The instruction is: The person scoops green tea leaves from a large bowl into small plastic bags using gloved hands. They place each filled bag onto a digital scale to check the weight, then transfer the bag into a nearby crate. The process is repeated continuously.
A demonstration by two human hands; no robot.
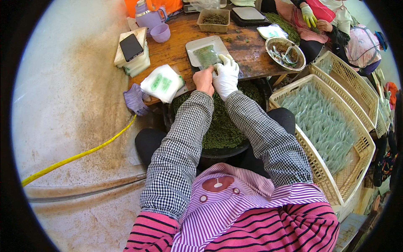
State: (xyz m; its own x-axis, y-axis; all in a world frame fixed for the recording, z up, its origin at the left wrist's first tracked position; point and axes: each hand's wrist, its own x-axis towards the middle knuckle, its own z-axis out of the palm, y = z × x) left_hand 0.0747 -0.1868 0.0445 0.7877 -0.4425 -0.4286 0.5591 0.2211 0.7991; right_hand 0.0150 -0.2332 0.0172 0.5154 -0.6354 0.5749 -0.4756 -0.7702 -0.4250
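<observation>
A clear plastic bag of small green plant pieces (205, 56) lies on the white pan of a weighing scale (192, 47) on the wooden table. My bare left hand (203, 80) is closed at the bag's near end, fingers curled under. Beside it my right hand (227, 75), in a white glove, pinches the same end, with thumb and bent fingers meeting close to the left thumb. My fingers partly hide the bag's mouth. Below my forearms, a round dark tub (225, 152) holds a heap of small green plant pieces (220, 129).
Left on the table are a stack of printed bags (162, 83), a purple knitted glove (136, 99), a phone (131, 47) and a purple jug (150, 17). At right stand a metal bowl (302, 63) and a crate (360, 176) of filled bags. Another person's gloved hand (308, 15) works beyond.
</observation>
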